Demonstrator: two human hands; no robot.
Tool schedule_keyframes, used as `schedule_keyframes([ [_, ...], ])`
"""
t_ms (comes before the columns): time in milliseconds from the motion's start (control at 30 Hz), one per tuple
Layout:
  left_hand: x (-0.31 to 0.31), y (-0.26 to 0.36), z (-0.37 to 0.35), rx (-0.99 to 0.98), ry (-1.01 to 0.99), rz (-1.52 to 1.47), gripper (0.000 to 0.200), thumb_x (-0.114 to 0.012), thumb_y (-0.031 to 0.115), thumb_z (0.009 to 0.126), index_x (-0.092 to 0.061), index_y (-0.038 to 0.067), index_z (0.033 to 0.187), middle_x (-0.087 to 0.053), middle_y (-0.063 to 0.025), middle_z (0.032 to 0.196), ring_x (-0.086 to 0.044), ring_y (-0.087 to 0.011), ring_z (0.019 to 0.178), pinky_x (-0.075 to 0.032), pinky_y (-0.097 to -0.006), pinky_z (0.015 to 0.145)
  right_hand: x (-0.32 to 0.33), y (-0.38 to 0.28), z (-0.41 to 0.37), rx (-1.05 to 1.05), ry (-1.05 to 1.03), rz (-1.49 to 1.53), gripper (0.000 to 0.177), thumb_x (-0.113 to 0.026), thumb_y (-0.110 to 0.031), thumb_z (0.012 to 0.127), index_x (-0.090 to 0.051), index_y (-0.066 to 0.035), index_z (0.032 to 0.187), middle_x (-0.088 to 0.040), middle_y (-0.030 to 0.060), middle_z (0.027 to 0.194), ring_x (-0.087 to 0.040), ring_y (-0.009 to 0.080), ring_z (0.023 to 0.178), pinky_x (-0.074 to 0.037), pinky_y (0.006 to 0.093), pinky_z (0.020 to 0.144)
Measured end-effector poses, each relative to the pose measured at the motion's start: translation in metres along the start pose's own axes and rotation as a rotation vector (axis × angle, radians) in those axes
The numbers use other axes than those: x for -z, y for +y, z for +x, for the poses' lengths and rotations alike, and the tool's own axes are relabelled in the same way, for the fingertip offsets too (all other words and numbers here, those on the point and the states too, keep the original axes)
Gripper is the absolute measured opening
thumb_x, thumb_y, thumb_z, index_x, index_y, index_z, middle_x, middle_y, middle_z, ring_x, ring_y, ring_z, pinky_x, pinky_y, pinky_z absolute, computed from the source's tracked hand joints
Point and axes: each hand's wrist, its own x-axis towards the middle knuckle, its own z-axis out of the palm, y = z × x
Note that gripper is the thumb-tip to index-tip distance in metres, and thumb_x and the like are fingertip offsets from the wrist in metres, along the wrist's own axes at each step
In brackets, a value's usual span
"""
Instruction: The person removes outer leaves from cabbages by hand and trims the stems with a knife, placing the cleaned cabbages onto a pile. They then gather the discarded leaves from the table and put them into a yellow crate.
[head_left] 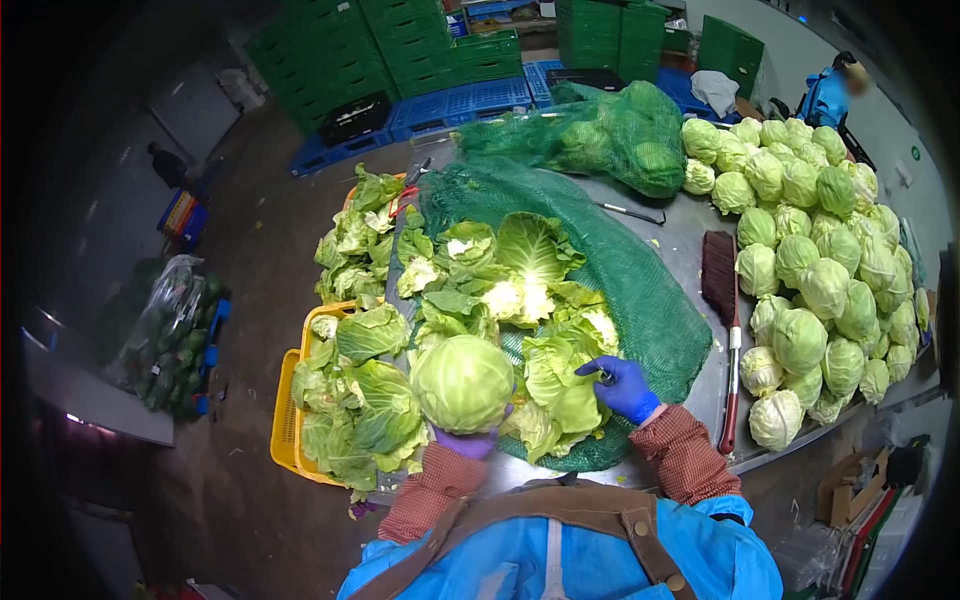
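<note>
My left hand (468, 440), in a purple glove, holds a round pale green cabbage (462, 384) from below. To its right, my right hand (622, 388), in a blue-purple glove, has its fingers curled with a small dark thing at them that I cannot make out. It is right beside loose cabbage leaves (562, 385). More cut-off leaves are heaped beyond both hands on a green mesh bag (655, 310), which lies spread on the metal table (500, 478).
Whole cabbages (800, 340) are piled at the right, beside a long-handled brush (719, 280). A filled mesh bag (640, 140) lies at the back. Yellow crates (287, 425) of leaves stand left. Green crates (330, 50) are stacked behind. One person (826, 98) is at back right, another (168, 165) at left.
</note>
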Motion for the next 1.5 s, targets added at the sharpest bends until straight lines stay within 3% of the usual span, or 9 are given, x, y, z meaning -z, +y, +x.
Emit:
schedule_keyframes([
  [200, -0.022, -0.005, 0.039, 0.194, -0.460, -0.494, 0.048, -0.042, 0.041, 0.093, -0.045, 0.007, 0.127, -0.055, -0.0131, 0.120, -0.055, -0.0238, 0.107, -0.047, -0.0369, 0.089, -0.015, -0.066, -0.009, -0.393, -0.454, 0.809, 0.039, -0.061, -0.030, 0.084, -0.061, -0.001, 0.110, -0.059, 0.0059, 0.114, -0.048, 0.0052, 0.051, -0.040, 0.0182, 0.049],
  [300, -0.005, 0.029, 0.009, 0.136, 0.060, 0.700, 0.062, -0.061, 0.027, 0.085, -0.033, 0.001, 0.134, -0.044, -0.0136, 0.132, -0.047, -0.0238, 0.119, -0.037, -0.0390, 0.102, -0.029, -0.037, -0.012, -0.416, -0.515, 1.010, 0.061, -0.066, -0.033, 0.079, -0.047, 0.000, 0.126, -0.059, 0.0067, 0.112, -0.053, 0.0068, 0.059, -0.043, 0.0184, 0.051],
  [333, -0.072, 0.012, -0.001, -0.214, -0.513, 1.376, 0.089, -0.080, 0.024, 0.067, -0.031, 0.001, 0.136, -0.039, -0.0148, 0.137, -0.042, -0.0275, 0.125, -0.034, -0.0406, 0.103, -0.031, -0.028, -0.013, -0.415, -0.557, 1.067, 0.071, -0.070, -0.034, 0.077, -0.040, -0.001, 0.132, -0.059, 0.0062, 0.114, -0.057, 0.0079, 0.066, -0.045, 0.0194, 0.053],
  [500, -0.056, 0.006, 0.001, -0.318, -0.569, 1.769, 0.112, -0.089, 0.031, 0.051, -0.027, 0.001, 0.139, -0.035, -0.0172, 0.140, -0.038, -0.0290, 0.127, -0.029, -0.0420, 0.105, -0.018, -0.051, -0.009, -0.299, -0.543, 1.188, 0.102, -0.076, -0.022, 0.060, -0.020, -0.002, 0.143, -0.034, 0.0127, 0.143, -0.039, 0.0209, 0.128, -0.030, 0.0330, 0.107],
  [600, -0.058, 0.000, 0.002, -0.310, -0.561, 1.813, 0.115, -0.090, 0.031, 0.049, -0.026, 0.001, 0.139, -0.036, -0.0178, 0.138, -0.036, -0.0286, 0.127, -0.029, -0.0415, 0.105, -0.017, -0.034, -0.009, -0.253, -0.568, 1.175, 0.100, -0.075, -0.022, 0.062, -0.020, -0.002, 0.143, -0.037, 0.0128, 0.141, -0.039, 0.0207, 0.128, -0.030, 0.0333, 0.107],
  [733, -0.055, -0.008, 0.006, -0.227, -0.404, 1.656, 0.115, -0.090, 0.031, 0.049, -0.025, 0.000, 0.139, -0.036, -0.0184, 0.138, -0.034, -0.0285, 0.129, -0.029, -0.0415, 0.106, -0.012, -0.009, -0.010, -0.527, -0.513, 1.226, 0.052, -0.066, -0.030, 0.078, -0.051, 0.000, 0.118, -0.060, 0.0069, 0.102, -0.059, 0.0144, 0.075, -0.049, 0.0236, 0.067],
  [800, -0.028, -0.011, 0.011, -0.329, -0.166, 1.608, 0.117, -0.090, 0.031, 0.048, -0.024, -0.001, 0.139, -0.036, -0.0188, 0.137, -0.034, -0.0281, 0.129, -0.030, -0.0407, 0.106, -0.013, -0.026, -0.001, -0.659, -0.337, 1.125, 0.040, -0.063, -0.034, 0.083, -0.055, -0.004, 0.107, -0.058, 0.0030, 0.083, -0.051, 0.0103, 0.057, -0.041, 0.0187, 0.051],
  [1000, 0.017, -0.035, 0.033, -0.459, 0.152, 1.744, 0.115, -0.090, 0.033, 0.047, -0.027, -0.004, 0.135, -0.039, -0.0208, 0.127, -0.042, -0.0299, 0.119, -0.035, -0.0393, 0.102, -0.019, 0.014, -0.003, -0.103, 0.116, -0.275, 0.043, -0.059, -0.033, 0.085, -0.051, -0.009, 0.119, -0.059, 0.0135, 0.090, -0.062, 0.0289, 0.075, -0.049, 0.0408, 0.068],
  [1500, 0.012, -0.047, 0.059, -0.285, 0.139, 2.306, 0.127, -0.084, 0.050, 0.048, -0.015, -0.007, 0.138, -0.023, -0.0282, 0.140, -0.023, -0.0411, 0.131, -0.024, -0.0440, 0.108, -0.020, -0.025, -0.044, -0.017, -0.146, -0.677, 0.057, -0.049, -0.024, 0.090, -0.028, -0.007, 0.139, -0.060, 0.0160, 0.080, -0.059, 0.0332, 0.066, -0.047, 0.0430, 0.058],
])
